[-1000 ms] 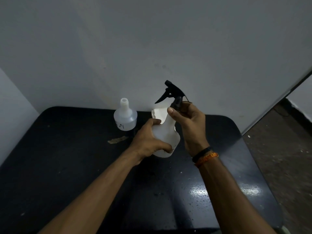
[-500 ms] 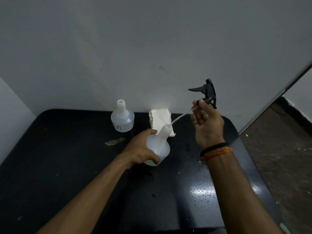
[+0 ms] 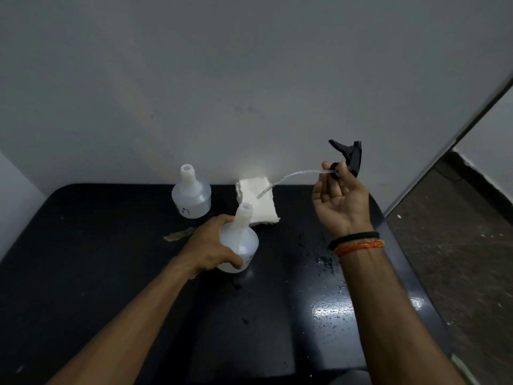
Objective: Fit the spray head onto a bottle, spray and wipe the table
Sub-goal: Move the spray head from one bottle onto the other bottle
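Head view: the spray head (image 3: pixel 347 154) is held in the air to the right of and above the near bottle (image 3: pixel 241 245), clear of its neck, with the dip tube (image 3: pixel 288 177) trailing leftward and down over the folded cloth (image 3: pixel 256 201).

Handling, spray head: judged light, rigid black plastic. Hold it at the collar just below the trigger, as the right hand (image 3: pixel 340 202) does now. The dip tube is thin and flexible and keeps a curve, so it probably needs guiding into the neck before the collar can seat.

Handling, bottle: translucent plastic, judged light and likely to tip or slide on the glossy table (image 3: pixel 83 273), which carries droplets near its right side. Hold it round the shoulder and body.

Right grip: narrow, thumb and fingertips pinching the collar. The palm faces the camera, the wrist is raised, and the forearm rises from the lower right.

Left grip: the left hand (image 3: pixel 211 250) wraps the bottle's left side, with its fingers curled round the lower body. The bottle stands on the table with its open neck leaning slightly right. The forearm reaches in from the lower left.

A second bottle (image 3: pixel 191 195) stands uncapped at the rear, just left of the cloth.
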`<state>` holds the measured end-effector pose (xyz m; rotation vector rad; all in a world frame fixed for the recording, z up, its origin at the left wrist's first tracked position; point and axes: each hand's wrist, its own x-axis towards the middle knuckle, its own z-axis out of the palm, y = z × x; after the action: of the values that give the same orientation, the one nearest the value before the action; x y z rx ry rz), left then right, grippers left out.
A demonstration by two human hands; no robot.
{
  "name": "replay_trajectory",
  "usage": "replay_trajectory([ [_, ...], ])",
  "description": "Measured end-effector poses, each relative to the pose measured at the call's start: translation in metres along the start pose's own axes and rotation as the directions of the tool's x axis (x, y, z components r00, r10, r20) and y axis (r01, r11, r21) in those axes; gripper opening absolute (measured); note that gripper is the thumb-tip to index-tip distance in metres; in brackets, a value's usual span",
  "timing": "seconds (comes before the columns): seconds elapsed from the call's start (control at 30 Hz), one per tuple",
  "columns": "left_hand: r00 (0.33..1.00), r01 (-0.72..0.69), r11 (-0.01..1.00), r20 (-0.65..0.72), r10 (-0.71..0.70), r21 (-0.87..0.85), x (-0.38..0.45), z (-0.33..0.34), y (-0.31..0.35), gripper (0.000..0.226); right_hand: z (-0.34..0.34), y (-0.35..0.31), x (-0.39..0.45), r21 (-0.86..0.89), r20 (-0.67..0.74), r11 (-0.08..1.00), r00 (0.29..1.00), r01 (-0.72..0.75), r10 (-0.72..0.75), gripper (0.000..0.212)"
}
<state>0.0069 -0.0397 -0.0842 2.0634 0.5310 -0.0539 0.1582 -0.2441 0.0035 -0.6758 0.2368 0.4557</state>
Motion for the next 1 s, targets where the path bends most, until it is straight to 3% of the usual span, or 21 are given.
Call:
replay_trajectory([
  [0.23,0.999,-0.035,0.999,-0.040,0.034,-0.030,0.004,0.016,0.002,0.092,0.001,-0.006,0.000,0.046,0.030,0.999,0.999,-0.014,0.013,0.020],
  [0.47,0.993,-0.090,0.995,-0.080,0.087,-0.039,0.023,0.058,0.032,0.101,0.002,-0.011,0.003,0.032,0.012,0.999,1.000,-0.014,0.014,0.031],
  [0.73,0.973,-0.176,0.975,-0.126,0.193,0.137,0.087,0.094,0.088,0.106,-0.019,-0.042,0.014,0.048,-0.058,0.998,0.997,0.049,-0.046,0.032],
  [1.0,0.969,-0.155,0.956,-0.152,0.197,0.247,0.120,0.101,0.089,0.091,-0.028,-0.042,0.015,0.093,-0.118,0.995,0.992,0.046,-0.035,0.024],
])
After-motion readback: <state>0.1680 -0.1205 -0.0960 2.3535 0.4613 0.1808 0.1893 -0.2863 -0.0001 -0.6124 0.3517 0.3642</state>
